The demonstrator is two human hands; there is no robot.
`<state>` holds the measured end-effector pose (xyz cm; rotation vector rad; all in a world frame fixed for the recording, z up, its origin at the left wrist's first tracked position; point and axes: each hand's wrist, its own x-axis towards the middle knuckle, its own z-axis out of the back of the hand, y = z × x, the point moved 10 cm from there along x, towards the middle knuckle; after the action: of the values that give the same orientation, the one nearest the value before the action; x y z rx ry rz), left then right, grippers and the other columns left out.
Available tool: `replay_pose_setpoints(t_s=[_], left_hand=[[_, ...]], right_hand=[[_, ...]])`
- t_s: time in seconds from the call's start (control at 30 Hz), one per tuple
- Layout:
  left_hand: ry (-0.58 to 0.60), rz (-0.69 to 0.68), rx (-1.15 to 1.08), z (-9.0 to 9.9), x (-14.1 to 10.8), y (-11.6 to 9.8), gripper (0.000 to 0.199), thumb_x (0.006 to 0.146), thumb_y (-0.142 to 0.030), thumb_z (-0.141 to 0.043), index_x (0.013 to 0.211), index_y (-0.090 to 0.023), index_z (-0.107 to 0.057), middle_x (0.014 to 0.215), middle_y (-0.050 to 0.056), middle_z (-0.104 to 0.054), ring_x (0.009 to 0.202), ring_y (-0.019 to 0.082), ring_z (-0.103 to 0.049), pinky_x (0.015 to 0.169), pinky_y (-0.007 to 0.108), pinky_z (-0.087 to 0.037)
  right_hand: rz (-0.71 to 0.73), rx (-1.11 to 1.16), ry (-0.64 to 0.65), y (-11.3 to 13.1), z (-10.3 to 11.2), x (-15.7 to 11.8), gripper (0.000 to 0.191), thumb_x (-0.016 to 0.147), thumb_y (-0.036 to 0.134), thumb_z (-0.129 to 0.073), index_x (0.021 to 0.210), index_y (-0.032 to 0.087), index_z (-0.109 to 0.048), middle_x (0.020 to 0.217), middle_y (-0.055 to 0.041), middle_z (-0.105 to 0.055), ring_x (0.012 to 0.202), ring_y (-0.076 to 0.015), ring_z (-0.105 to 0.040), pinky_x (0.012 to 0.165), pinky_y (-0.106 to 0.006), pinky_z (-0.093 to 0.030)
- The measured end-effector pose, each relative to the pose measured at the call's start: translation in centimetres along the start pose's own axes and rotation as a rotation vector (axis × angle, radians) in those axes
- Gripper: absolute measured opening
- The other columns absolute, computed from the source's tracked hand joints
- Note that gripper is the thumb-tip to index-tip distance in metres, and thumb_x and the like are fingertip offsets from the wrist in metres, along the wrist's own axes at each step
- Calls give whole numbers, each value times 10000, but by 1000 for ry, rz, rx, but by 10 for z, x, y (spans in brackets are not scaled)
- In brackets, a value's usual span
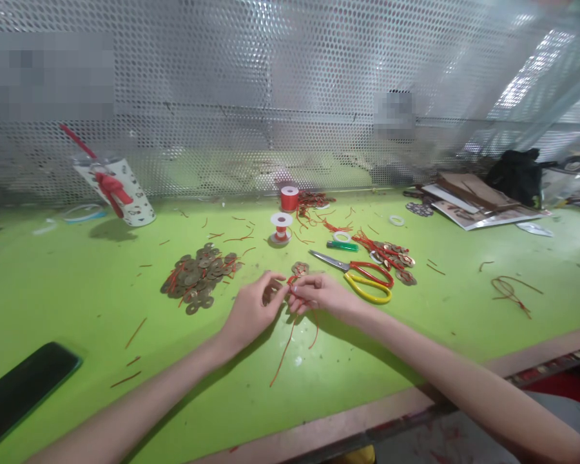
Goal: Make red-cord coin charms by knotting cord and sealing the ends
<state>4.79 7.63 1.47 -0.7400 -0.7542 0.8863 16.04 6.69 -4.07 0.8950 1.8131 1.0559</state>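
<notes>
In the head view, my left hand (258, 299) and my right hand (316, 293) meet near the middle of the table, both pinching a red cord (288, 353). Two loose ends of it hang down toward the front edge. Just beyond the fingertips lie a few round coins (299, 269) with red cord through them; the knot itself is mostly hidden by my fingers. Left of my hands is a pile of bronze-coloured coins (198, 274). Scissors (352, 270) with one red and one yellow handle lie beyond my right hand, blades partly apart.
Two spools of red cord, one a red spool (289, 199), stand at the back. A green lighter (343, 246) and corded coins (391, 254) lie by the scissors. A patterned tumbler (125, 193) stands back left, a dark phone (31, 393) front left. Cardboard (483, 193) lies back right.
</notes>
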Motion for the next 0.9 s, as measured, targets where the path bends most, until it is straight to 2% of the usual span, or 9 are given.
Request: replay_pose_setpoints(t_s=[0.13,0.27,0.43,0.53,0.7,0.8,0.9], left_hand=[[86,118,-130,-11,-1,9,274,947,-337,-587,1163,-167,-594,860,52,-774,778,209,-728,728,335,-540],[106,183,-234,-15,-1,12,320,904,-317,-614,1177,-149,-592,864,69,-773,796,219,-732,752,346,-545],[102,221,-229,-14,4,20,341,880,-330,-637,1160,-137,-616,845,75,-766,765,218,-713,721,343,-529],[120,194,-230,-14,7,20,318,893,-325,-636,1159,-152,-623,866,66,-763,779,210,-716,728,335,-536],[70,-17,-83,-3,6,3,182,950,-273,-592,1103,-187,-638,853,25,-736,737,174,-697,671,288,-533],[54,-265,117,-1,1,-16,119,969,-209,-561,1044,-178,-648,884,40,-726,777,178,-683,722,305,-538],[47,-478,324,-5,-7,-31,155,997,-173,-511,1061,-159,-650,906,71,-718,815,200,-669,742,332,-542]], right_hand=[[13,25,-16,1,1,0,113,937,160,-673,841,105,-693,724,-68,-751,674,-123,-735,736,-256,-621],[15,16,-4,1,0,-1,114,925,190,-700,843,111,-694,741,-72,-758,694,-127,-741,738,-253,-627],[25,44,-3,1,0,0,134,894,236,-748,857,121,-691,737,-65,-758,690,-129,-741,756,-265,-632],[23,43,-15,1,1,0,120,903,225,-735,870,118,-690,742,-65,-760,690,-128,-743,764,-268,-634],[16,12,-40,2,1,-1,128,919,211,-713,844,111,-686,725,-65,-748,668,-128,-737,736,-265,-636],[11,-9,-46,1,1,-1,123,919,204,-712,846,109,-685,722,-66,-746,660,-130,-735,716,-261,-636],[14,-36,-42,1,1,-1,94,935,171,-676,869,103,-685,717,-69,-746,645,-133,-732,689,-260,-633]])
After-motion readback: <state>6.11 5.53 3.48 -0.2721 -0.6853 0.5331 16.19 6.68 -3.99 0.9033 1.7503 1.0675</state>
